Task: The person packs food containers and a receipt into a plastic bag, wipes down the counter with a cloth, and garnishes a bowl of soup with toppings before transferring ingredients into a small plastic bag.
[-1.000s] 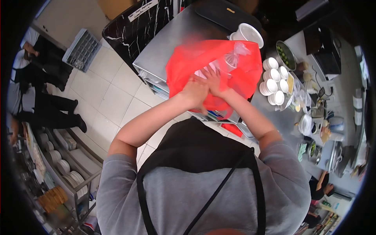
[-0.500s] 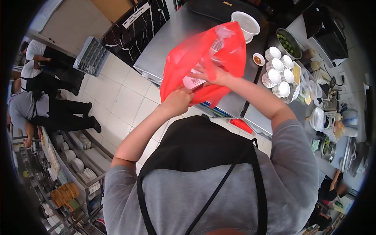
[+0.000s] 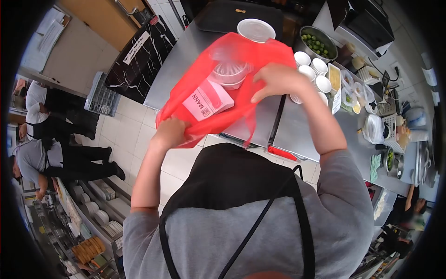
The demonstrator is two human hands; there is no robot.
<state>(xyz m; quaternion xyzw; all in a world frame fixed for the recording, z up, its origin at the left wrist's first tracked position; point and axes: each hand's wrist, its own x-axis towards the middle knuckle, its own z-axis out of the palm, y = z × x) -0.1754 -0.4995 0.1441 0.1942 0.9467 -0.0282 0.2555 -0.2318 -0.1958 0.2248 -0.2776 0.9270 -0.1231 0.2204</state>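
Left hand [image 3: 172,133]: fingers closed, pinching the near-left edge of the red bag [image 3: 186,83]. Right hand [image 3: 278,81]: fingers half curled, thumb apart, at the bag's right side; can't tell if it's touching. Bag is open at the desk [image 3: 260,126], with printed box [image 3: 208,100] and clear container [image 3: 230,74] inside. Lidded tub [image 3: 256,30] just behind bag; stacked white cups [image 3: 322,83] to the right.

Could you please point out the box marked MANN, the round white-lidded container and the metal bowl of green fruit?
Box marked MANN [image 3: 209,99]: head view, printed face.
Round white-lidded container [image 3: 256,30]: head view, middle of the lid.
Metal bowl [image 3: 332,45]: head view, bare inner wall.
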